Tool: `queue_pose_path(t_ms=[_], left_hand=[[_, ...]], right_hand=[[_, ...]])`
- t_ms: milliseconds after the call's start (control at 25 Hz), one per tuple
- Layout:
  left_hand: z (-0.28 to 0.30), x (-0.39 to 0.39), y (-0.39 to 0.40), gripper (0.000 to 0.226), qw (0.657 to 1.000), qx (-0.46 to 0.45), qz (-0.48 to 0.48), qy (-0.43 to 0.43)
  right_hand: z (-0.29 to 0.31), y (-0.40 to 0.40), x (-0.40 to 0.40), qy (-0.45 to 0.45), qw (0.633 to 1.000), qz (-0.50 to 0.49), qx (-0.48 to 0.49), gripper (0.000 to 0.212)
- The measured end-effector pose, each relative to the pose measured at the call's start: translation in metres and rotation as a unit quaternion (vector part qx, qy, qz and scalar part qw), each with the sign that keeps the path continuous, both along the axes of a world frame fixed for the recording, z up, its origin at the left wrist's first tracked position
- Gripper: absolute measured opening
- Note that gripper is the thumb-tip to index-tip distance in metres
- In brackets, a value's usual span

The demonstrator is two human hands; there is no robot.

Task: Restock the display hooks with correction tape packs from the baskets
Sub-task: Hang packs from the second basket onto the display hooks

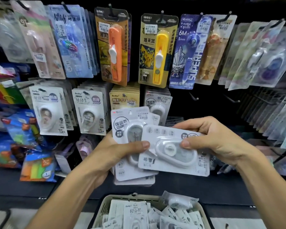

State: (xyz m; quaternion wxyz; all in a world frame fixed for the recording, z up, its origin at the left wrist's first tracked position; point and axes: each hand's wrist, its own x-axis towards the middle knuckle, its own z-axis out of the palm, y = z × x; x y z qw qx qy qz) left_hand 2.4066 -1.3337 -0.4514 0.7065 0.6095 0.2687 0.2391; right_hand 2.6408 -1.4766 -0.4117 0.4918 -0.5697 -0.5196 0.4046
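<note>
- We see the left hand (116, 151) gripping a fanned stack of white, card-backed correction tape packs with clear plastic blisters (130, 129); its thumb is pressed across the front of the stack and the other fingers curl out of sight behind it.
- The right hand (216, 139) pinches a single white correction tape pack turned sideways (173, 154), thumb on the clear blister, the remaining fingers curled over the pack's upper edge (the fingertips themselves are hidden behind the card).
- That sideways pack lies between the two thumbs, overlapping the front of the stack and touching it.
- Below both hands sits a beige plastic mesh basket (106, 204), filled with more white packs lying loosely at all angles (155, 215).
- Just above the left thumb, behind the stack, hangs a row of matching grey-and-white correction tape packs (158, 103) on the black display wall.
- Further up from the right-hand fingers, two bare black metal hooks (194, 96) stick out of the wall.
- Above the hands hang an orange clip dispenser on a gold card (115, 47) and a yellow clip dispenser on a card with a yellow cartoon figure (158, 52).
- Out beyond the left wrist lie colourful plastic packets in blue, orange and green (36, 164) (their contents too blurred for us to tell).
</note>
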Motion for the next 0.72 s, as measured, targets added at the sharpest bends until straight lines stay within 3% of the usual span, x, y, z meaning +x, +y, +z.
queue_pose_path(t_ms=[80,120,200,280,400,560,640,720], left_hand=[[-0.001,0.003,-0.004,0.064,0.999,-0.025,0.021,-0.007],[-0.001,0.006,-0.005,0.063,0.997,-0.047,0.049,-0.023],[-0.001,0.01,-0.005,0.063,0.986,-0.109,0.109,-0.069],[0.0,0.011,-0.003,0.057,0.975,-0.145,0.142,-0.092],[0.0,0.016,-0.007,0.055,0.98,-0.13,0.125,-0.089],[0.005,0.013,-0.014,0.039,0.982,-0.145,0.068,-0.096],[0.007,0.006,-0.006,0.041,0.981,-0.133,0.088,-0.109],[0.008,0.0,0.002,0.052,0.981,-0.117,0.11,-0.109]], right_hand=[[0.001,0.009,-0.005,0.001,0.998,-0.055,0.03,0.052],[-0.002,0.014,-0.005,0.054,0.991,-0.113,0.05,0.055],[-0.011,0.021,-0.014,0.277,0.944,-0.167,0.063,0.057],[-0.028,0.027,-0.039,0.389,0.912,-0.124,0.051,0.058],[-0.044,0.039,-0.073,0.356,0.922,-0.143,0.048,0.059],[-0.027,0.04,-0.045,0.357,0.899,-0.237,0.083,0.026],[-0.028,0.038,-0.023,0.215,0.931,-0.291,0.043,0.023],[-0.027,0.043,-0.017,0.09,0.957,-0.275,0.037,0.027]])
